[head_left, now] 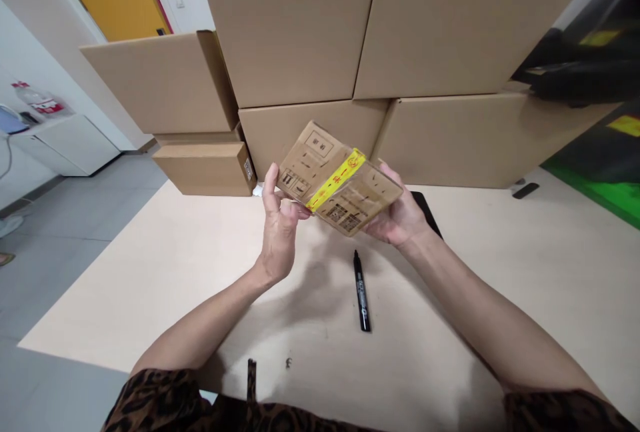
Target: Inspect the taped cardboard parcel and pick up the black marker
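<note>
At far left, a bottle (40, 100) shows a red label, its wording too small to read. By the table's (150, 272) far edge, a carton (203, 175) bears a small code label (248, 169). Your left hand (281, 225) grips the left end of a tilted cardboard box (360, 195), raised over the table; yellow tape (336, 180) with red characters crosses its arrows and square codes. A black marker (362, 295) with illegible white print lies nearer the near edge. Your right hand (400, 219) grips the box's right end.
</note>
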Tool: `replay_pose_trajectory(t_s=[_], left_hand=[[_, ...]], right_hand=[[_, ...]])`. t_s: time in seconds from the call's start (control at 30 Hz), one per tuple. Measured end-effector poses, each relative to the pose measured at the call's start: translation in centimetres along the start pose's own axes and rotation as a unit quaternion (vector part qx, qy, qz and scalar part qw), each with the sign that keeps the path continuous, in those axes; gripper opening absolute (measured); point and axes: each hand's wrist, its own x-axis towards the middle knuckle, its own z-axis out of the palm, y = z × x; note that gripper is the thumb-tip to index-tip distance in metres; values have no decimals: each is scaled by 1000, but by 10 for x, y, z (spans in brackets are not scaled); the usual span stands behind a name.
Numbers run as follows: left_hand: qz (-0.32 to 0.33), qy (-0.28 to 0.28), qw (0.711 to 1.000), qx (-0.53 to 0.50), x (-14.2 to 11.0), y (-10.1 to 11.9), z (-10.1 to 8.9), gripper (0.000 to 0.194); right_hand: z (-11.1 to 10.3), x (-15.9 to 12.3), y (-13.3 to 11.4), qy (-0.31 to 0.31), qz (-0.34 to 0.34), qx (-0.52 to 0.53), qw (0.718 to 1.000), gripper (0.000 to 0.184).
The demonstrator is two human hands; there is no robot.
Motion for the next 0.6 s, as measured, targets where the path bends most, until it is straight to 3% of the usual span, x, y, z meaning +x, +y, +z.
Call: replay_pose_trajectory(t_s=[0.13, 0.4, 0.6], left_hand=[[58, -36, 996, 50, 1, 11, -3, 93], [75, -57, 990, 104, 4, 21, -11, 89], [31, -129, 987, 94, -7, 34, -3, 109]], right_hand=[[-10, 6, 3, -70, 43, 20, 996, 37], [-9, 4, 7, -67, 67, 26, 995, 40], [-9, 3, 36, -45, -45, 44, 997, 49]])
